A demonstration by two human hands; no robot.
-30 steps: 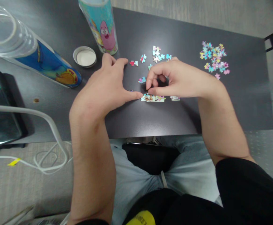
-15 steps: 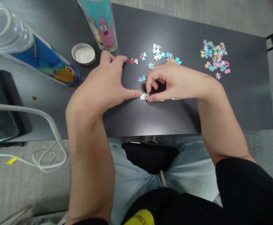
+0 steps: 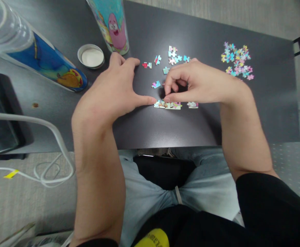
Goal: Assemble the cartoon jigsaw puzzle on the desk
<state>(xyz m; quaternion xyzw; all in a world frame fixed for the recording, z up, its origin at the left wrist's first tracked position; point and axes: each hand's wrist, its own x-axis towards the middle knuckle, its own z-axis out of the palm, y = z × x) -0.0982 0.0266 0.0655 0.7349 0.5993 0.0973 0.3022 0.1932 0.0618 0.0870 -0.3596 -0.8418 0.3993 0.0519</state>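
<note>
A short strip of joined jigsaw puzzle pieces (image 3: 174, 105) lies on the dark table near its front edge. My left hand (image 3: 116, 87) is spread open, its thumb tip touching the strip's left end. At the strip's upper edge, my right hand (image 3: 188, 82) has thumb and index finger pinched together; whatever is between them is hidden. To the right of the strip sits a separate pair of puzzle pieces (image 3: 192, 105). Beyond my hands are loose pieces, among them a blue-and-pink piece (image 3: 155, 84), a red-and-white piece (image 3: 147, 65) and a small cluster (image 3: 172, 52).
A heap of puzzle pieces (image 3: 237, 61) lies at the right. At the left stand a cartoon-printed tube (image 3: 116, 29), a round lid (image 3: 90, 56) and a clear-topped blue container (image 3: 47, 65). A white cable (image 3: 54, 132) loops by a black-framed screen (image 3: 0, 116).
My right hand has shifted slightly up and right, uncovering the strip and the pair beside it. The left hand stays with its thumb at the strip's end.
</note>
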